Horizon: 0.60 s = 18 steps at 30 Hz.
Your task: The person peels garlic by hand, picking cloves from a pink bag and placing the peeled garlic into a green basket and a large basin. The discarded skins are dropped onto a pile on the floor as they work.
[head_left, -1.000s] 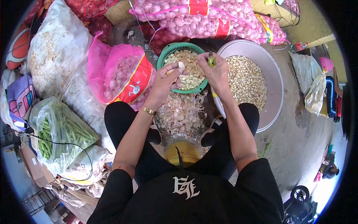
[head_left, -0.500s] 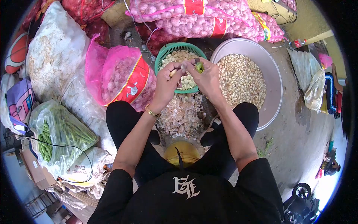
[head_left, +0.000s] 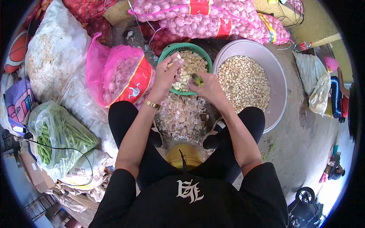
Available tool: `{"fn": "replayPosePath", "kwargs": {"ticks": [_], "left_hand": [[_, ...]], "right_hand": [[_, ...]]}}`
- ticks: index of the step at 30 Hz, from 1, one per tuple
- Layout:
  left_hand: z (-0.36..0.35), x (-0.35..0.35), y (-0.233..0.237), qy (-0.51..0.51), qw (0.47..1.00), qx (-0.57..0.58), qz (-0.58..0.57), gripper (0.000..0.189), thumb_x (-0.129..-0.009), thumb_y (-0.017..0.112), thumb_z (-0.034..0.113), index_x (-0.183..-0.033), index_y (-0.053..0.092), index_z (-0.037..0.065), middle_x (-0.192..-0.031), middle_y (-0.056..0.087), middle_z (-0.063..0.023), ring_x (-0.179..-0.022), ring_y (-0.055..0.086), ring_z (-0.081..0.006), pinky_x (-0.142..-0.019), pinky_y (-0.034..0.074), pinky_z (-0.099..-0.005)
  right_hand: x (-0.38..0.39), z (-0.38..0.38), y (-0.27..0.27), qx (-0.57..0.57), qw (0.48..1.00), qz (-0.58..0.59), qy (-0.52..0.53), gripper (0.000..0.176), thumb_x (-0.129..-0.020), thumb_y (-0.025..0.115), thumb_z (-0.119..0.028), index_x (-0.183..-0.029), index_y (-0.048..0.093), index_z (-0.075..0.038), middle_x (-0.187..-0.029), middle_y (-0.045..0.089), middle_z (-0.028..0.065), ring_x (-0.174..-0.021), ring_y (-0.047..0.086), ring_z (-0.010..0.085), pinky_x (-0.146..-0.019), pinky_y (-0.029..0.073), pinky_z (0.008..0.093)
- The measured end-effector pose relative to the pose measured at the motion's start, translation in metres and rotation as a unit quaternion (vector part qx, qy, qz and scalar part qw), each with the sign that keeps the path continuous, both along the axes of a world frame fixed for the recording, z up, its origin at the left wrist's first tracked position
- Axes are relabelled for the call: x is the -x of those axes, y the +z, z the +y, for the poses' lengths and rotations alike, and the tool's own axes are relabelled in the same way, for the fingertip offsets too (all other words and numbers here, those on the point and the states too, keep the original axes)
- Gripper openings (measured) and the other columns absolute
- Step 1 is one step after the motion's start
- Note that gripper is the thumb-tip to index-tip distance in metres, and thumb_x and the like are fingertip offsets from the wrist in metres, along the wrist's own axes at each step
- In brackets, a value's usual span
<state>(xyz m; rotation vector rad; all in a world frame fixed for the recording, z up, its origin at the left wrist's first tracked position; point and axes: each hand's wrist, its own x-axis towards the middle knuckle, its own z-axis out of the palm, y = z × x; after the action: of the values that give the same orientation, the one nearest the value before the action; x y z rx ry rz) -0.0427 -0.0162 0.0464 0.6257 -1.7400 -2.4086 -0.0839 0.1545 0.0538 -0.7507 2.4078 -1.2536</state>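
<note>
My left hand [head_left: 166, 76] pinches a garlic clove [head_left: 174, 61] over the left side of a green basket [head_left: 178, 48] full of cloves. My right hand [head_left: 207, 88] holds a small green-handled knife [head_left: 198, 80] at the basket's near rim, apart from the left hand. A heap of garlic skins [head_left: 183, 116] lies on the ground between my knees, just below both hands. To the right stands a large metal basin [head_left: 279, 76] filled with peeled cloves.
An open pink mesh sack of garlic [head_left: 118, 78] sits left of the basket. More pink garlic sacks [head_left: 205, 19] lie behind it. A bag of green beans [head_left: 57, 136] and white sacks [head_left: 57, 49] are on the left. A yellow stool [head_left: 184, 155] is under me.
The hands met over the basket half a second ago and have since parted. The left hand rose to the basket's left with the clove; the right hand dropped to the near rim with the knife.
</note>
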Motion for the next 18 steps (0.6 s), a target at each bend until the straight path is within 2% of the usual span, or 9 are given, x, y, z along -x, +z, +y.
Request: {"fn": "replayPosePath", "kwargs": {"ticks": [2,4,6,7,9,13,16,18], "left_hand": [[-0.009,-0.001,-0.006,-0.029,0.999,-0.042,-0.011,0.035,-0.093,0.062,0.025,-0.118,0.056,0.001,-0.078,0.057,-0.0008,-0.057,0.049,-0.0052,-0.048,0.036,-0.0165],[-0.017,-0.005,-0.006,-0.056,0.995,-0.081,-0.023,0.037,-0.093,0.062,0.026,-0.119,0.055,0.001,-0.081,0.057,-0.0020,-0.059,0.051,-0.0065,-0.048,0.037,-0.0165],[-0.021,-0.009,-0.005,-0.053,0.976,-0.211,-0.015,0.039,-0.094,0.059,0.026,-0.122,0.051,0.000,-0.091,0.058,-0.0064,-0.066,0.053,-0.0095,-0.048,0.038,-0.0162],[-0.022,-0.010,-0.003,-0.052,0.976,-0.210,-0.015,0.039,-0.094,0.059,0.026,-0.122,0.051,0.000,-0.091,0.058,-0.0064,-0.066,0.053,-0.0095,-0.048,0.038,-0.0162],[-0.024,-0.012,0.001,-0.021,0.963,-0.264,-0.049,0.026,-0.097,0.055,0.026,-0.109,0.053,0.003,-0.097,0.060,-0.0093,-0.064,0.054,-0.0101,-0.047,0.039,-0.0158],[-0.026,-0.023,0.002,-0.015,0.973,-0.225,-0.053,0.029,-0.099,0.051,0.024,-0.114,0.049,-0.001,-0.101,0.061,-0.0121,-0.068,0.052,-0.0096,-0.046,0.038,-0.0149],[-0.031,-0.030,0.001,-0.062,0.976,-0.210,-0.002,0.025,-0.099,0.050,0.024,-0.107,0.051,0.000,-0.099,0.062,-0.0116,-0.062,0.049,-0.0066,-0.044,0.036,-0.0141],[-0.032,-0.034,0.004,-0.032,0.974,-0.221,-0.031,0.029,-0.099,0.051,0.026,-0.112,0.052,0.000,-0.097,0.062,-0.0096,-0.056,0.043,-0.0039,-0.042,0.032,-0.0135]], "right_hand": [[-0.001,0.002,-0.011,-0.050,0.992,-0.030,0.114,0.027,-0.075,0.073,-0.023,-0.091,0.068,-0.002,-0.081,0.066,0.0211,-0.078,0.065,0.0357,-0.075,0.050,0.0421],[-0.006,0.005,-0.023,-0.069,0.986,-0.049,0.146,0.027,-0.075,0.073,-0.023,-0.092,0.068,-0.003,-0.082,0.066,0.0211,-0.079,0.064,0.0359,-0.075,0.049,0.0422],[-0.009,0.005,-0.022,-0.084,0.978,-0.080,0.171,0.028,-0.075,0.073,-0.024,-0.094,0.069,-0.005,-0.083,0.066,0.0211,-0.079,0.064,0.0359,-0.075,0.050,0.0419],[-0.010,0.004,-0.017,-0.083,0.978,-0.080,0.172,0.028,-0.075,0.073,-0.024,-0.094,0.069,-0.005,-0.083,0.066,0.0211,-0.079,0.064,0.0359,-0.075,0.050,0.0419],[-0.014,0.001,-0.010,-0.041,0.976,-0.099,0.190,0.020,-0.078,0.071,-0.015,-0.091,0.066,-0.001,-0.079,0.067,0.0139,-0.074,0.064,0.0199,-0.073,0.049,0.0337],[-0.021,0.003,-0.014,-0.061,0.967,-0.126,0.213,0.018,-0.080,0.071,-0.014,-0.091,0.065,0.000,-0.076,0.066,0.0119,-0.074,0.062,0.0150,-0.072,0.049,0.0325],[-0.026,0.001,-0.017,-0.042,0.971,-0.085,0.221,0.018,-0.081,0.071,-0.015,-0.090,0.065,-0.001,-0.074,0.065,0.0123,-0.071,0.062,0.0200,-0.070,0.048,0.0341],[-0.030,-0.004,-0.027,0.014,0.970,0.043,0.240,0.029,-0.078,0.072,-0.029,-0.097,0.068,-0.007,-0.083,0.066,0.0179,-0.076,0.064,0.0342,-0.071,0.051,0.0428]]}}
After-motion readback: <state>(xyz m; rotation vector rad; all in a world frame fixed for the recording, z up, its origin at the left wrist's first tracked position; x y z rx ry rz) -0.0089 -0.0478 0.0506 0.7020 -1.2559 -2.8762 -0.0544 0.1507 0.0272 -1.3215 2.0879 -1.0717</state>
